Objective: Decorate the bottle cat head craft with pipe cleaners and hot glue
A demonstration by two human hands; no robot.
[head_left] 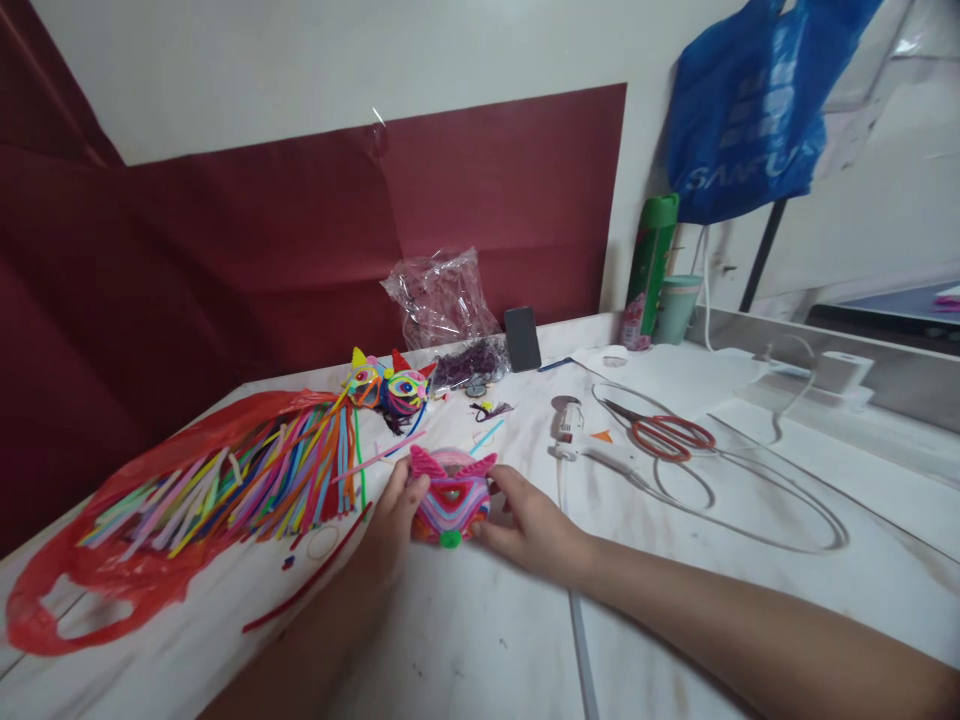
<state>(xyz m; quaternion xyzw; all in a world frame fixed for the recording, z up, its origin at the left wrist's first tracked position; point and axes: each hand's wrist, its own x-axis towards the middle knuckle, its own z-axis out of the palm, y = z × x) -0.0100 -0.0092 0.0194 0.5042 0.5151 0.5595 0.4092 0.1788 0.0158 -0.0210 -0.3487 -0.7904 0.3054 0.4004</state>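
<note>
Between my two hands is a small animal head made of coiled pipe cleaners (pixel 450 500), with pink ears, striped pink, blue and orange bands and a green ball at its lower front. My left hand (pixel 397 510) grips its left side, thumb near the ear. On the opposite side, my right hand (pixel 529 525) holds it with thumb and fingers. Left of my hands, many colourful pipe cleaners (pixel 262 480) lie fanned out on a red plastic bag (pixel 97 615). Two finished-looking pipe-cleaner heads (pixel 405 390) sit beyond them.
To the right lie a white glue gun (pixel 600 450) with its cable and red-handled scissors (pixel 671 437). A phone (pixel 523 339), a clear plastic bag (pixel 442 300), a green spray can (pixel 651 270) and a cup (pixel 677 310) stand at the back. A blue bag (pixel 750 120) hangs above.
</note>
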